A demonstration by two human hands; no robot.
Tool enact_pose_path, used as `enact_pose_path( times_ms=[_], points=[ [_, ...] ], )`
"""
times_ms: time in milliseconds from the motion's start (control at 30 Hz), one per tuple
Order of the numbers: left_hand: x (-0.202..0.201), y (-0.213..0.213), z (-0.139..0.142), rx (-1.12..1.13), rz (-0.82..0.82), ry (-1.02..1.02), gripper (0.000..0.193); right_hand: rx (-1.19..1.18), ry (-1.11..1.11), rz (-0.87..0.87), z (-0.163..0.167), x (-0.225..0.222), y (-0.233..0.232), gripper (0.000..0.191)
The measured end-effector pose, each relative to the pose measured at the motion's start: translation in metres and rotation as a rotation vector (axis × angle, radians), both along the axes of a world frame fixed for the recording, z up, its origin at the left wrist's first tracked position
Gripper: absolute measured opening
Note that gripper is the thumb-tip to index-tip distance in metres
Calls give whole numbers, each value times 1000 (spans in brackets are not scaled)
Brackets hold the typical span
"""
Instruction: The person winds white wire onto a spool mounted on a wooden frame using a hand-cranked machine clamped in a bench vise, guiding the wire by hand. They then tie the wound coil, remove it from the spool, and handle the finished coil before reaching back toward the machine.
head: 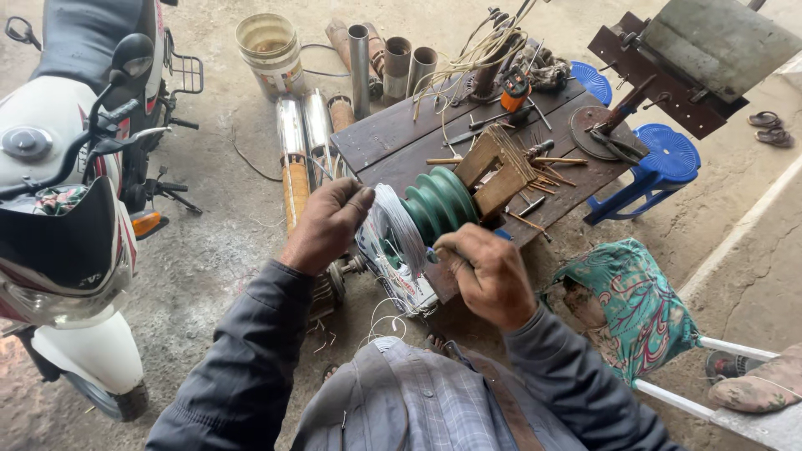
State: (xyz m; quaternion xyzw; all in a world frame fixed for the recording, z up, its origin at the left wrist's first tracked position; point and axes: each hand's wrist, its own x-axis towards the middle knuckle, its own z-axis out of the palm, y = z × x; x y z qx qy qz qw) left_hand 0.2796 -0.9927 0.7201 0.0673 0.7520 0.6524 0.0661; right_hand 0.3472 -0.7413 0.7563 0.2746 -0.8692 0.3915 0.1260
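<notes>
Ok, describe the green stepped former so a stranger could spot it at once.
Start at the dark wooden table. At its near edge, between the left hand and right hand, sits the green stepped former. It is the only green ribbed cone, beside a coil of pale wire.

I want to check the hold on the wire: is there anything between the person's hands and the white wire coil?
Nothing visible. The left hand grips the coil of thin white wire directly at its left edge, and the right hand touches its lower right side, beside the green stepped pulley.

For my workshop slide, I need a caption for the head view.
Left hand and right hand hold a white wire coil beside a green stepped former.
</notes>
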Motion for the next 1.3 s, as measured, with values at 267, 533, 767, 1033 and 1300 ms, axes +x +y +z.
enact_pose_path(
  times_ms=[267, 533, 767, 1033, 1300],
  points=[
    [10, 14, 19, 31, -8, 73, 29, 290, 215, -28, 39, -27, -22, 11],
    [9, 14, 27, 9, 17, 82, 27, 214, 193, -48, 39, -34, -27, 13],
    [5, 20, 28, 147, -186, 104, 25, 127, 137, -11, 46, -33, -27, 15],
    [12, 21, 26, -21, -254, 382, 26, 48, 134, 100, 62, -36, -32, 15],
    [-4, 12, 19, -14, -318, 400, 15, 8, -55, 114, 74, -47, -37, 27]
  ],
)
